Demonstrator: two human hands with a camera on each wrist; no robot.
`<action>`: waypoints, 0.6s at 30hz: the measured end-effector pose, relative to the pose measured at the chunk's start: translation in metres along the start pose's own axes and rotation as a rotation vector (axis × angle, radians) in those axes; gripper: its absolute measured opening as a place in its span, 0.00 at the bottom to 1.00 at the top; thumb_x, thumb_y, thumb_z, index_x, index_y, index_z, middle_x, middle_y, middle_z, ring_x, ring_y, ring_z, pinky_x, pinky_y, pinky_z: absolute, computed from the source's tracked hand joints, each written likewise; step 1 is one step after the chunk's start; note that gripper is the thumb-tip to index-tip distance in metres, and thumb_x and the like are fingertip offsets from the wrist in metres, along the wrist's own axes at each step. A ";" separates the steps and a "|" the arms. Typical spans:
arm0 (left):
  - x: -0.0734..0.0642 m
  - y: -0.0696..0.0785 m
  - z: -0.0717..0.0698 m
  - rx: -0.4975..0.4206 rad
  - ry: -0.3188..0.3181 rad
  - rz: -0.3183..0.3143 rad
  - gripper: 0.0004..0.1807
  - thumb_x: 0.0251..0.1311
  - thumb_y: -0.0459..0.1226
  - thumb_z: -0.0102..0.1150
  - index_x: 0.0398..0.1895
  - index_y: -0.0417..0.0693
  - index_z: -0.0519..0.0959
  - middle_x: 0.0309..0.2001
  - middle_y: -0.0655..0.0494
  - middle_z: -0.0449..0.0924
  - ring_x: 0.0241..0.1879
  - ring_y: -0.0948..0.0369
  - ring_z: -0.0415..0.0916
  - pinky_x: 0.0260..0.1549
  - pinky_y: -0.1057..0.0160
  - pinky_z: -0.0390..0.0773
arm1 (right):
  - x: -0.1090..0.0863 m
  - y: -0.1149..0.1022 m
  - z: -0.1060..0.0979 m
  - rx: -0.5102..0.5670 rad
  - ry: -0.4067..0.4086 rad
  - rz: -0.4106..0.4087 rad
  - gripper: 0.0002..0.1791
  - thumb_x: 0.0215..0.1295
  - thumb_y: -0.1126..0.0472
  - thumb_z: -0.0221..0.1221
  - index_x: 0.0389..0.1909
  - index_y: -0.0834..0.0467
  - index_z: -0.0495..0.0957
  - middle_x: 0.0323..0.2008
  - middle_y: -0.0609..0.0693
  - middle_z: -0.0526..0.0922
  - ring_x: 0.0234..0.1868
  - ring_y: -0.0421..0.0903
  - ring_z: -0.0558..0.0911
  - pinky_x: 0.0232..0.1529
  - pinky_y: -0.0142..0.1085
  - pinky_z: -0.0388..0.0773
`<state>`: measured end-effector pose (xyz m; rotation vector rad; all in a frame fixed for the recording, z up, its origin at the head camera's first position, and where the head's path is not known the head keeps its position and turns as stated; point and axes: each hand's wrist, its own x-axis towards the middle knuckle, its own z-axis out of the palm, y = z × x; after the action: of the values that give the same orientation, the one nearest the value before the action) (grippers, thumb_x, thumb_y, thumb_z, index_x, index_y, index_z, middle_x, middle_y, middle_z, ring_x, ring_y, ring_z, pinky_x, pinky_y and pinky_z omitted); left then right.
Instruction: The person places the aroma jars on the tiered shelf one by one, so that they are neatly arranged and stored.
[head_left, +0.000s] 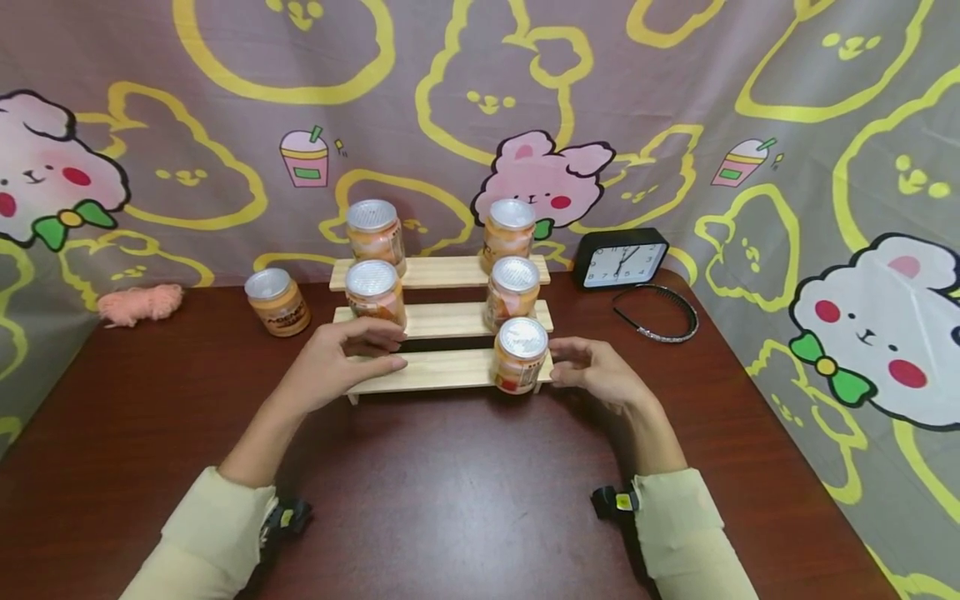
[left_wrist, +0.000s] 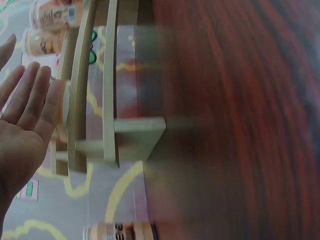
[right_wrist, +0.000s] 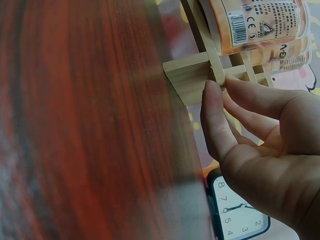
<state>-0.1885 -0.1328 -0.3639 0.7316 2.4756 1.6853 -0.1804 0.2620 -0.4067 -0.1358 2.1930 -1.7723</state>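
Note:
A three-step wooden display rack (head_left: 442,371) stands at the back of the table with several orange jars on it. My left hand (head_left: 337,358) hovers by the left end of the bottom step, its fingers straight in the left wrist view and nothing in them. At the opposite end, my right hand (head_left: 600,371) pinches the tip of the bottom board between thumb and finger, as the right wrist view shows. Close to those fingertips is a silver-lidded jar (head_left: 520,367) on the bottom step. The middle step bears a left jar (head_left: 375,292) and a right jar (head_left: 513,292).
Two more jars, left (head_left: 375,233) and right (head_left: 510,233), top the rack. Left of it are a single jar (head_left: 277,304) and pink yarn (head_left: 141,305). A black clock (head_left: 621,258) and a headband (head_left: 658,314) lie to the right, before a patterned curtain (head_left: 420,100).

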 end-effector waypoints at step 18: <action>-0.014 -0.019 -0.047 0.081 0.229 -0.056 0.21 0.61 0.36 0.72 0.56 0.37 0.81 0.46 0.46 0.85 0.42 0.67 0.82 0.39 0.73 0.79 | 0.001 0.001 0.000 -0.001 0.002 -0.006 0.29 0.65 0.77 0.59 0.67 0.74 0.66 0.62 0.72 0.72 0.51 0.50 0.82 0.49 0.42 0.84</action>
<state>-0.1973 -0.1843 -0.3646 0.4955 2.7009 1.7484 -0.1809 0.2622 -0.4074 -0.1403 2.1970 -1.7754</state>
